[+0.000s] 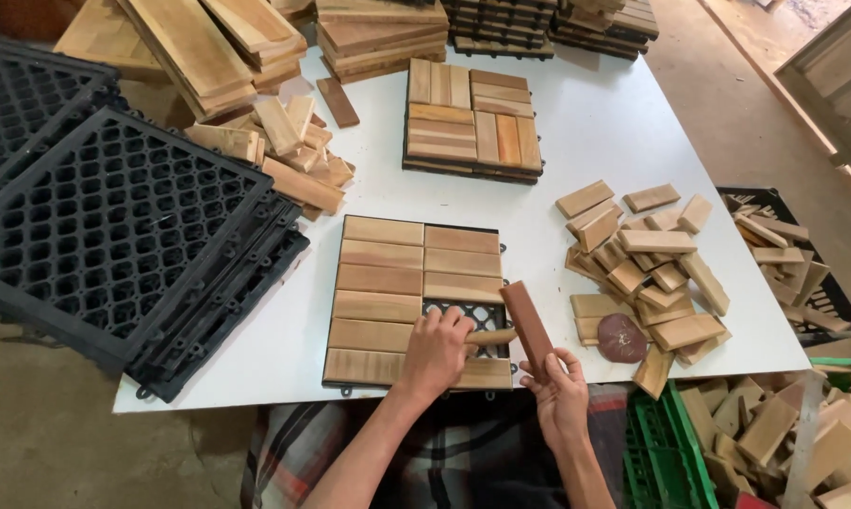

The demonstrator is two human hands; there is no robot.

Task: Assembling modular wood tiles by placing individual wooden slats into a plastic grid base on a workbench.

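A dark reddish-brown wooden slat (pixel 527 326) is grasped near its lower end by the right hand (pixel 559 394) and held tilted above the tile's right edge. A lighter slat (pixel 491 336) is gripped by the left hand (pixel 435 353) over the open black grid gap (pixel 467 315) of the partly filled wooden deck tile (pixel 416 300), which lies on the white table (pixel 614 141). A pile of loose slats (pixel 647 269) lies to the right, a finished tile stack (pixel 472 120) beyond.

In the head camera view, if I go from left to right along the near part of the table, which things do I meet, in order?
Stack of black plastic grids → wooden tile being filled with slats → left hand gripping a wooden handle → right hand holding a dark brown block → round reddish disc → loose pile of short slats.
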